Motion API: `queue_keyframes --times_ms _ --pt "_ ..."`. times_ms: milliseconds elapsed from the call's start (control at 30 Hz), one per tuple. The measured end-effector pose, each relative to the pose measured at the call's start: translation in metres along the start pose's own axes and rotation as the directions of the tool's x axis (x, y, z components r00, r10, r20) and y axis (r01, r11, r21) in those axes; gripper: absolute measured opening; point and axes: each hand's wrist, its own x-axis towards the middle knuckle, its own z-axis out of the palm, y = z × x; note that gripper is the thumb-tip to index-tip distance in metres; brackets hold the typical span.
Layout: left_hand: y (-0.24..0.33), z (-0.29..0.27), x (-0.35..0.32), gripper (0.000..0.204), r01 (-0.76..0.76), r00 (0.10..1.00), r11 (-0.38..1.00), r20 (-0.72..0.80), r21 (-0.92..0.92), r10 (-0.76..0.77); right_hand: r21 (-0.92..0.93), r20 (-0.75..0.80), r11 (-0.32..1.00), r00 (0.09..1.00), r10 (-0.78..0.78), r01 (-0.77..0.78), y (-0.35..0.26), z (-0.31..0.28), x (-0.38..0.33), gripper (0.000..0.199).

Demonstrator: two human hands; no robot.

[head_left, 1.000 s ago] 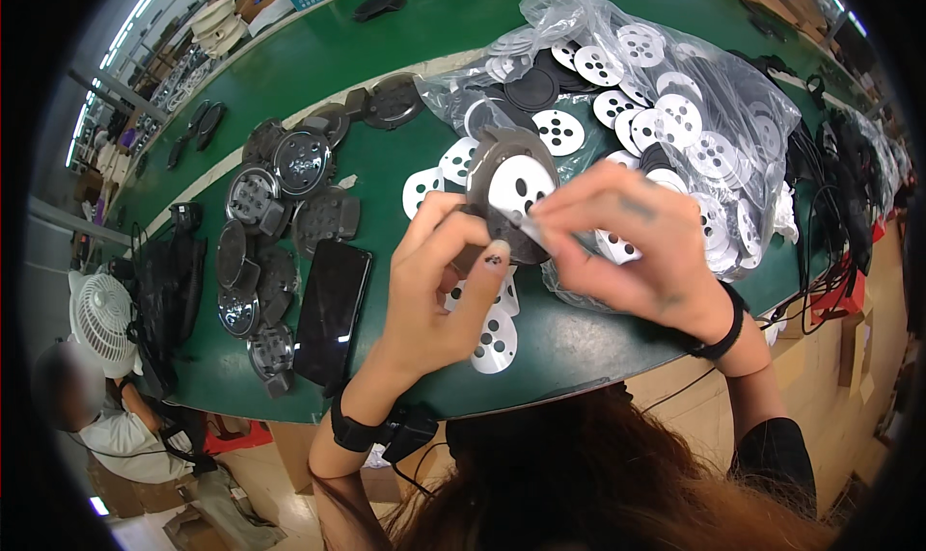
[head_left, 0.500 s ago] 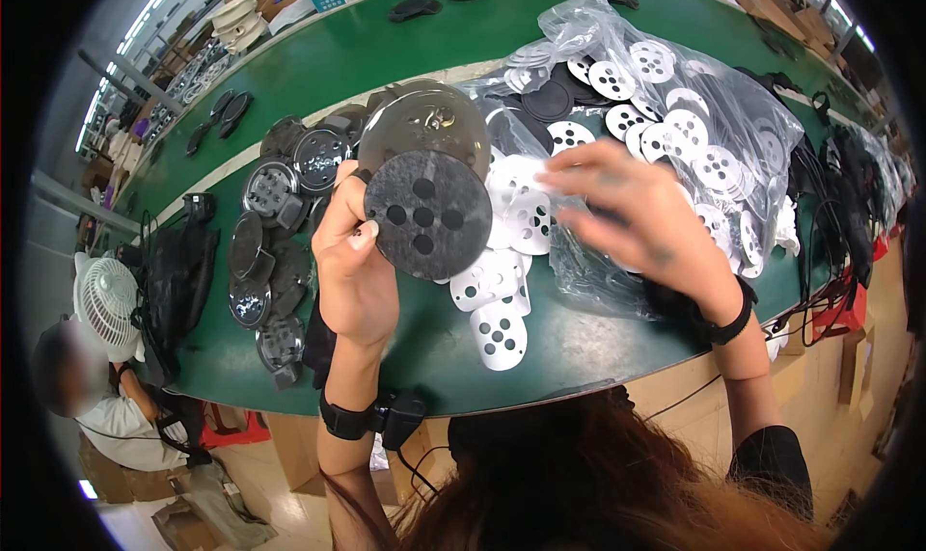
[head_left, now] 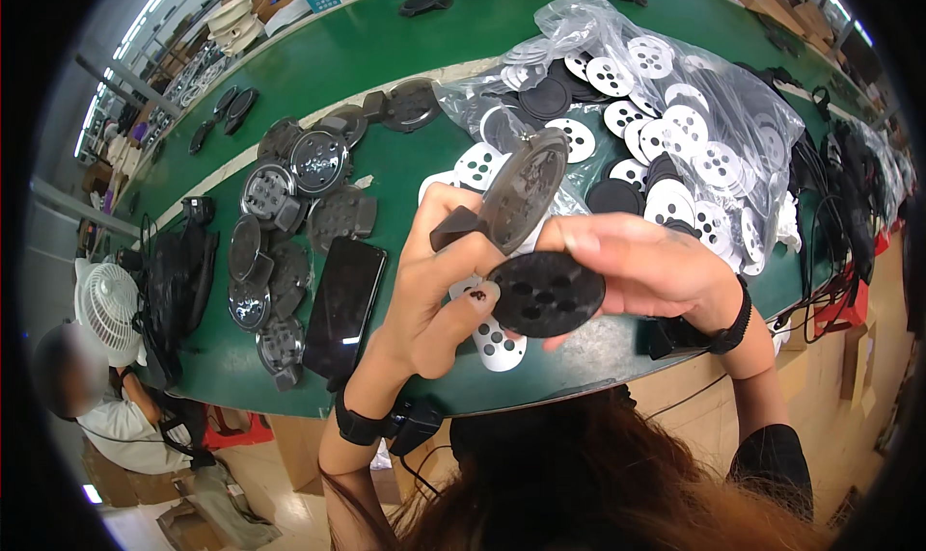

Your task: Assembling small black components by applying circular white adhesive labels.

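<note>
Between my two hands lies a flat black disc (head_left: 550, 310) with several round holes, tilted toward me. My left hand (head_left: 424, 295) pinches its left edge with the thumb. The same hand's fingers also hold a translucent grey round plastic part (head_left: 526, 189) with a side tab, turned almost edge-on above the disc. My right hand (head_left: 646, 262) grips the disc's right edge, thumb on top and fingers beneath. White discs with holes (head_left: 500, 344) lie under and behind my hands, partly hidden by them.
More translucent round parts (head_left: 320, 161) are piled on the left of the green table (head_left: 289, 64). A dark phone-like slab (head_left: 345, 305) lies beside my left forearm. A clear plastic bag (head_left: 608, 30) spills white and black discs. A white fan (head_left: 106, 300) and a person (head_left: 125, 430) are far left.
My right hand has come in from the right and taken the disc's right edge. The left hand has moved right, tilting the black disc flatter and turning the translucent part edge-on.
</note>
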Motion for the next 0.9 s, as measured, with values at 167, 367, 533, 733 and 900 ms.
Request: queue_keyframes --times_ms 167,367,533,733,900 --pt "-0.003 0.001 -0.003 0.024 -0.012 1.000 0.993 -0.021 -0.119 0.010 0.022 0.144 1.000 0.989 -0.014 0.011 0.003 0.003 -0.002 0.025" --pt "0.000 0.001 -0.003 0.025 -0.064 0.998 0.988 -0.003 -0.142 0.064 -0.008 0.129 1.000 0.991 0.028 -0.027 0.001 0.008 -0.004 0.027" --pt "-0.001 0.001 -0.005 0.025 -0.047 0.999 0.989 0.011 -0.139 0.049 -0.066 0.161 0.998 0.987 -0.011 0.022 0.007 0.002 -0.001 0.028" --pt "0.004 0.001 -0.006 0.026 -0.024 0.999 0.985 0.025 -0.170 0.029 -0.070 0.166 0.996 0.986 -0.033 0.045 0.010 -0.004 0.000 0.026" --pt "0.003 -0.002 -0.003 0.029 -0.042 0.999 0.991 0.029 -0.123 0.046 0.067 0.064 0.995 0.995 -0.078 0.074 0.012 -0.007 0.002 0.029"
